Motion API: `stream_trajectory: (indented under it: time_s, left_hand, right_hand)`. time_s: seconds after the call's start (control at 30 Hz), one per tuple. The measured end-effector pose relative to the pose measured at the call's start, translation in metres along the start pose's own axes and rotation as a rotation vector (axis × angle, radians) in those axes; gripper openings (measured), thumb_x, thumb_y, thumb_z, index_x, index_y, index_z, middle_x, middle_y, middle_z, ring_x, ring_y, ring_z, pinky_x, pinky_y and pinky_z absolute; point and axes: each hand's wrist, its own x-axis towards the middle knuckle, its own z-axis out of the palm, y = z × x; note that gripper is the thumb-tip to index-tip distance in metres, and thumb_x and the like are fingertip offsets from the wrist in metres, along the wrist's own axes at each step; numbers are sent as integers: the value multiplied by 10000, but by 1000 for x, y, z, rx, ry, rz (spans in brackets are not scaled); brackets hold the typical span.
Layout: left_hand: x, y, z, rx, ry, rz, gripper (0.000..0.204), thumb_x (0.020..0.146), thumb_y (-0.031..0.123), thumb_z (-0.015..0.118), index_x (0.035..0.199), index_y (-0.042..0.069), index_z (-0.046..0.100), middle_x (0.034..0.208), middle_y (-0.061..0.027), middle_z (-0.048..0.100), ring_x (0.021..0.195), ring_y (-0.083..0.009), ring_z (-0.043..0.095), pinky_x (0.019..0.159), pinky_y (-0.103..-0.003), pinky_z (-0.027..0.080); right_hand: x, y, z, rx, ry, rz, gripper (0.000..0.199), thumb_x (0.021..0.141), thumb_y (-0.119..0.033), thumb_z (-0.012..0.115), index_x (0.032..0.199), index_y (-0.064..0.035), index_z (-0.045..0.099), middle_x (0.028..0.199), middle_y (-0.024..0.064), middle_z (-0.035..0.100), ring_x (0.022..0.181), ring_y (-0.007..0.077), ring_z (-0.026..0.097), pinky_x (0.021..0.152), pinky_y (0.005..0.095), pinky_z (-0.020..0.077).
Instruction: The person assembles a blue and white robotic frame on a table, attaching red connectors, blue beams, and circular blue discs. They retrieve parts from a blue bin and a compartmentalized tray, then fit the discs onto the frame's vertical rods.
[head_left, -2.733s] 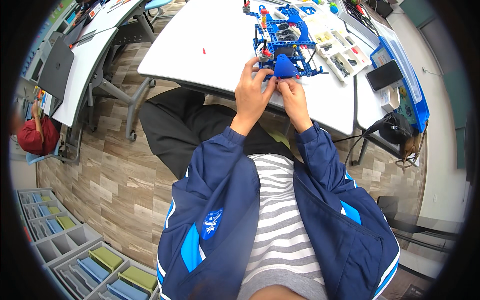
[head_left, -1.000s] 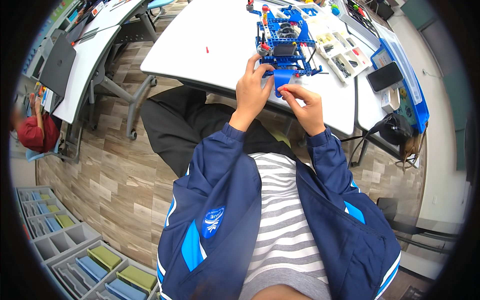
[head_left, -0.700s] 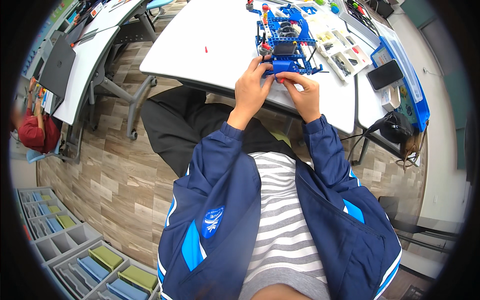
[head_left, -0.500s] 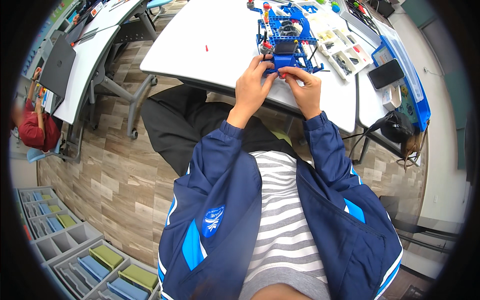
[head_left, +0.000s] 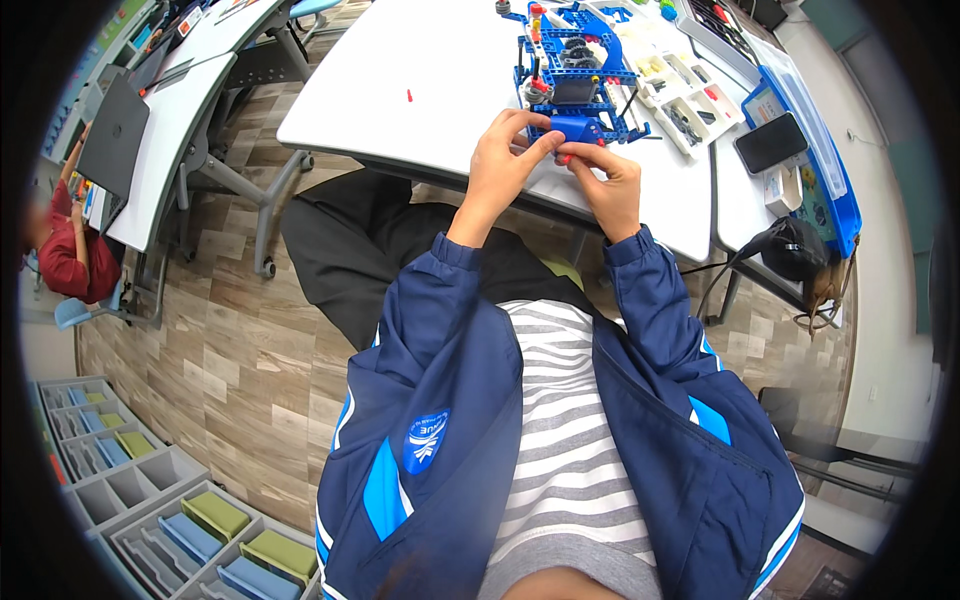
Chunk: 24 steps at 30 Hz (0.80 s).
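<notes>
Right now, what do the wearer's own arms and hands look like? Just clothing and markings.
The left hand and right hand are bare, without gloves. Both arms are in long navy jacket sleeves, with gathered cuffs at the wrists. White and light-blue trim shows along the outer edges. No cables visible on either arm.

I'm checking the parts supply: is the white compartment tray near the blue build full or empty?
Partly filled: the white tray holds dark parts and a red part, with bare white showing around them.
</notes>
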Motion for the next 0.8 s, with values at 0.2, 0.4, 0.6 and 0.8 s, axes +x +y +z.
stream_trajectory:
  time_s: [0.2,0.4,0.6,0.8]
  left_hand:
    - [1,-4,4,26,49,5,329,869,358,762,966,46,721,994,-43,648,718,-132,602,650,-287,491]
    - [-1,-5,6,47,74,14,349,879,374,752,951,34,714,982,-47,643,698,-141,593,644,-293,487]
    - [-2,-4,6,57,75,38,353,881,366,751,954,23,711,996,-53,648,684,-145,590,642,-295,490]
    - [-2,-5,6,65,79,53,331,880,341,753,960,23,709,1003,-49,651,680,-139,586,633,-287,487]
  right_hand:
    - [-21,-8,-2,141,84,130,180,920,-44,673,1081,-28,751,903,54,742,828,127,698,686,232,538]
    - [-31,-28,-9,260,-91,470,291,1041,-232,564,1046,19,710,748,15,640,631,60,622,523,182,451]
    - [-14,-29,1,450,-180,656,370,1036,-300,575,962,42,694,722,39,633,566,89,622,485,197,472]
    - [-11,-18,4,377,-144,605,374,1020,-300,606,942,55,690,717,46,632,567,104,626,503,207,488]
